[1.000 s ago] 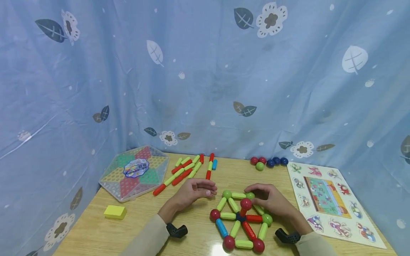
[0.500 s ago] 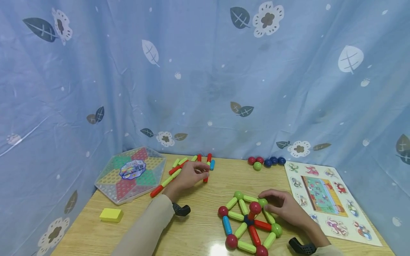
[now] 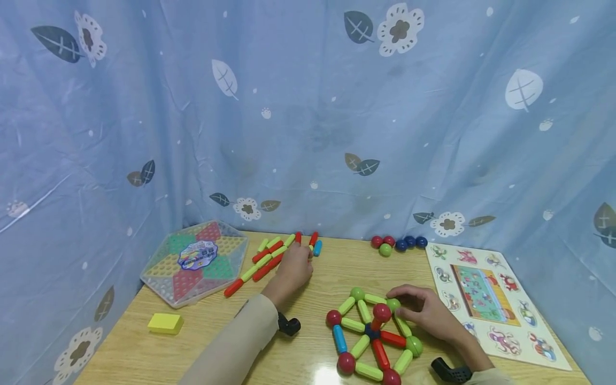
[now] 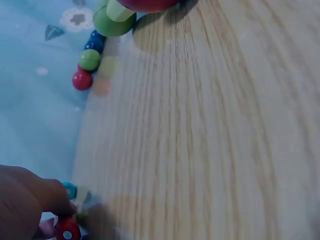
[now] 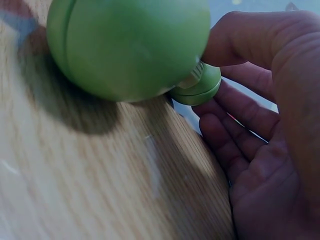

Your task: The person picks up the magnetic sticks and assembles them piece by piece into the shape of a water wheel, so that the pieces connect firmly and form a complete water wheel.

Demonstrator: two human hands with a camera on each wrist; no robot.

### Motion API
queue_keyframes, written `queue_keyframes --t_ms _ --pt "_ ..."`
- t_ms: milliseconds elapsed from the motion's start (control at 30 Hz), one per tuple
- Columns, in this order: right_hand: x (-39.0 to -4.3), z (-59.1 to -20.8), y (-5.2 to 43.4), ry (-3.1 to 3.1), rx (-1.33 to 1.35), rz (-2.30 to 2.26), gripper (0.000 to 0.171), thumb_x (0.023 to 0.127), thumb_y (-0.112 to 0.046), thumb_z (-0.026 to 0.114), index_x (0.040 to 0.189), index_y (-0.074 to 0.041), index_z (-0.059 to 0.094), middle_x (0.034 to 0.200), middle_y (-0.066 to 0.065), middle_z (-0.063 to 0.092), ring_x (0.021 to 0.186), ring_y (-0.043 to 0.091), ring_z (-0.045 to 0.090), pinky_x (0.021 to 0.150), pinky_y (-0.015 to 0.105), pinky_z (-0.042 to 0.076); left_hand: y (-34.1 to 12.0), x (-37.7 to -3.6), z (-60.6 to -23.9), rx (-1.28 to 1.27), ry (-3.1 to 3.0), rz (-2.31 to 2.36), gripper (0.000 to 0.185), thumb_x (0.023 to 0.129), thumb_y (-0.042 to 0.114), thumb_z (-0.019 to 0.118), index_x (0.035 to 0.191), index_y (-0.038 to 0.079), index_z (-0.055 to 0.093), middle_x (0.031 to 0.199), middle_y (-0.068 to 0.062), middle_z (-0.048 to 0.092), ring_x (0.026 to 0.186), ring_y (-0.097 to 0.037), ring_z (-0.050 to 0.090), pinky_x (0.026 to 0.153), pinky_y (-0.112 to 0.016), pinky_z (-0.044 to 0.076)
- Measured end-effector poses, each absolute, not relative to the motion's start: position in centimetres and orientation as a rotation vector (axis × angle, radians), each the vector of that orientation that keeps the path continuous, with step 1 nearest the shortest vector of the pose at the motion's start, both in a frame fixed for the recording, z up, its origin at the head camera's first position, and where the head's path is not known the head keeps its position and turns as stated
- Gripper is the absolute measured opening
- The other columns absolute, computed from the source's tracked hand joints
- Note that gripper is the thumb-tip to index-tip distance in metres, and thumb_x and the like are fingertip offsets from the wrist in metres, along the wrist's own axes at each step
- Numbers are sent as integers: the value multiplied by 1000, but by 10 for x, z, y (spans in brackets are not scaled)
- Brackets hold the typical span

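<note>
A flat wheel of magnetic rods and balls lies on the table, with a dark blue ball point(image 3: 372, 331) at its hub. From the hub a red rod stands up, topped by a red ball point(image 3: 382, 312). My right hand point(image 3: 428, 313) holds a green ball point(image 3: 393, 305) on the wheel's far right rim, thumb on the near side and fingers curved behind. In the right wrist view a larger-looking green ball point(image 5: 130, 45) partly covers the thumb. At the back, my left hand point(image 3: 294, 267) pinches a red rod point(image 4: 68, 228), mostly hidden by the fingers.
More rods point(image 3: 262, 262) lie left of my left hand, and a blue rod point(image 3: 317, 248) lies right of it. Several loose balls point(image 3: 401, 245) sit by the curtain. A hexagonal game board point(image 3: 197, 262), yellow block point(image 3: 166, 323) and picture puzzle point(image 3: 505, 331) lie around.
My left hand has moved from beside the wheel to the rods at the back and taken hold of a red one. The wheel has turned slightly, with my right hand staying at its rim.
</note>
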State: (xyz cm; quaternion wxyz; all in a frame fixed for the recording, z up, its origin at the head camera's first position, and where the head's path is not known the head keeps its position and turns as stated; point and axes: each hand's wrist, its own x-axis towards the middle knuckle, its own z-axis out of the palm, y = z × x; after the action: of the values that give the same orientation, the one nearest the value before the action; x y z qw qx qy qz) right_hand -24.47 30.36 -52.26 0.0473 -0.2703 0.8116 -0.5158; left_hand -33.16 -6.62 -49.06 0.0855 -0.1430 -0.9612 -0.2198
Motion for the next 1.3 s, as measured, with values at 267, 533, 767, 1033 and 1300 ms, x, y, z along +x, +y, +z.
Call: queue_keyframes --t_ms 267,533,767,1033,1300 --pt "-244 -522 302 2509 -820 -1560 31 101 -6 77 132 -8 75 129 11 77 118 7 72 102 19 55 -80 -312 -487 -481 -2859 -776 8 92 -6 72 92 -1 79 80 -2 67 71 -10 50 64 -27 47" --pt "-241 -522 292 2647 -803 -1418 33 96 -21 86 128 -24 77 125 -3 78 115 9 71 101 20 54 -79 -260 -480 -471 -2581 -1749 18 104 9 75 121 7 80 110 -5 78 97 -19 75 82 -29 63" --pt "-239 -518 288 2737 -690 -1336 33 95 -28 88 125 -33 77 125 -12 76 118 6 68 104 21 51 -52 -206 -481 -541 -2233 -2333 23 101 3 76 124 1 76 127 -28 72 108 -19 74 89 -23 62" --pt "-240 -519 287 2855 -611 -1304 33 94 -28 89 124 -34 77 119 -14 77 108 3 68 97 23 53 -34 -180 -498 -867 -2104 -2352 27 101 2 75 126 -7 71 127 -34 68 111 -8 71 99 -27 61" --pt "-240 -523 285 2948 -530 -1305 33 93 -27 90 124 -26 78 114 -10 76 97 2 66 84 24 56 -35 -185 -512 -894 -2099 -2067 21 98 -7 75 118 0 75 119 -17 74 112 -22 72 100 -36 63"
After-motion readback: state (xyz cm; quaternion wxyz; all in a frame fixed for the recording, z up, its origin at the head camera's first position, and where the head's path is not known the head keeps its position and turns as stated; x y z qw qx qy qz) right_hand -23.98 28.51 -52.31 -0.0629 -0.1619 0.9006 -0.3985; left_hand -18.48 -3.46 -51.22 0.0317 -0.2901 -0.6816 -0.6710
